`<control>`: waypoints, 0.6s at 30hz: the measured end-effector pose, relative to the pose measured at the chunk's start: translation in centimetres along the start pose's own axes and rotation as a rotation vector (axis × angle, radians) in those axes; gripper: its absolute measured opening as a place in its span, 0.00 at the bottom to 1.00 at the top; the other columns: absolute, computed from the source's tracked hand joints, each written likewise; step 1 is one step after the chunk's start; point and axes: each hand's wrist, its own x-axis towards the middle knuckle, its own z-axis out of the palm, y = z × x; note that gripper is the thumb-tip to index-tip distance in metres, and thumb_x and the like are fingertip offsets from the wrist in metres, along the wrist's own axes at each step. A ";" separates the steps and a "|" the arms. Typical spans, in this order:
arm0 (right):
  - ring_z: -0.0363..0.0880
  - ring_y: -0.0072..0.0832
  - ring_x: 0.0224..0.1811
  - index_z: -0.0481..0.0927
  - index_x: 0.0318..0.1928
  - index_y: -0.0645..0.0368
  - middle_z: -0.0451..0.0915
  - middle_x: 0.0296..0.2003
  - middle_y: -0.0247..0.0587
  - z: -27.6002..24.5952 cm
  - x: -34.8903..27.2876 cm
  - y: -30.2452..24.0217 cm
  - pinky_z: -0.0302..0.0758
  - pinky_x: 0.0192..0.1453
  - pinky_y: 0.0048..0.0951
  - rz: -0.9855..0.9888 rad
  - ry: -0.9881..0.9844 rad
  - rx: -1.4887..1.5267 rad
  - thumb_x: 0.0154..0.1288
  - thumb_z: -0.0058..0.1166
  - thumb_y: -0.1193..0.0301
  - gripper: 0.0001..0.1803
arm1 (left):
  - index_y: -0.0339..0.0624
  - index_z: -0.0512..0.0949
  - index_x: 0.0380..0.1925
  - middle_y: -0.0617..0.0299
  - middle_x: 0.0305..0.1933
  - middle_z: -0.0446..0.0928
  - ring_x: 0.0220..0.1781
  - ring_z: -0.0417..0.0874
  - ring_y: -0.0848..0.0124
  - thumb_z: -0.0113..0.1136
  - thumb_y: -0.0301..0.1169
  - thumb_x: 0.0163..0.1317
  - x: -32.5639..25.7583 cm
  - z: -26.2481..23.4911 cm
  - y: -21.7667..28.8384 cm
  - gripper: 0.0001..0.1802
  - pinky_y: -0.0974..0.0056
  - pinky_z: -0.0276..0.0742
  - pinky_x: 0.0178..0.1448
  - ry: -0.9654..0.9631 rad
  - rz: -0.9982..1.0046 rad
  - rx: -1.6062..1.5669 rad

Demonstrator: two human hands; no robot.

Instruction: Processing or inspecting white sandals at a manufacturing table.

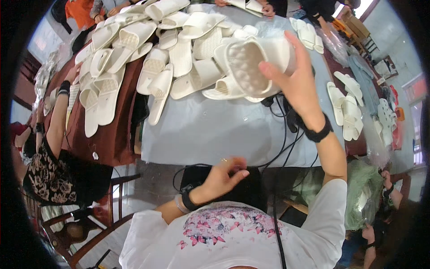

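Note:
My right hand (pixel 299 74) is closed around the side of a white slide slipper (pixel 248 67), raised above the table's right half. Its bumpy footbed faces me, and my thumb presses near the opening. In front of my body, below the table edge, my left hand (pixel 222 178) holds nothing; its fingers are loosely bent, with the thumb apart from them. Just behind the raised slipper lies a heap of white slippers (pixel 181 56), several stacked on one another. Part of the heap is hidden by the slipper in my hand.
The table has a pale grey cover (pixel 210 130); a dark red cloth (pixel 123 130) lies at its left. Black cables (pixel 286 134) run over the front edge. More slippers (pixel 347 107) lie at the right. A person's arm (pixel 58 112) reaches in at left, beside a wooden chair (pixel 109 201).

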 end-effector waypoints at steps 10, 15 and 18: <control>0.65 0.29 0.59 0.48 0.66 0.57 0.61 0.59 0.46 6.7 -13.9 2.6 0.66 0.58 0.28 0.554 -1.364 0.633 0.68 0.41 0.70 0.30 | 0.36 0.50 0.62 0.53 0.61 0.61 0.62 0.64 0.65 0.28 0.53 0.67 -3.8 -4.7 -4.5 0.35 0.61 0.63 0.62 1.070 -0.090 -0.923; 0.70 0.40 0.51 0.60 0.60 0.56 0.66 0.50 0.51 9.4 -10.4 5.3 0.69 0.53 0.33 -0.177 -0.786 -0.162 0.54 0.46 0.80 0.30 | 0.32 0.50 0.62 0.47 0.58 0.63 0.60 0.65 0.62 0.48 0.46 0.62 -5.3 -4.1 -7.0 0.37 0.61 0.62 0.61 0.995 -0.093 -0.432; 0.70 0.43 0.49 0.63 0.57 0.55 0.68 0.47 0.52 12.1 -8.2 7.9 0.71 0.50 0.37 -0.370 -0.668 -0.383 0.51 0.46 0.80 0.29 | 0.30 0.53 0.60 0.46 0.58 0.63 0.60 0.66 0.61 0.59 0.37 0.56 -3.7 -4.2 -7.5 0.38 0.62 0.62 0.61 0.957 -0.109 -0.136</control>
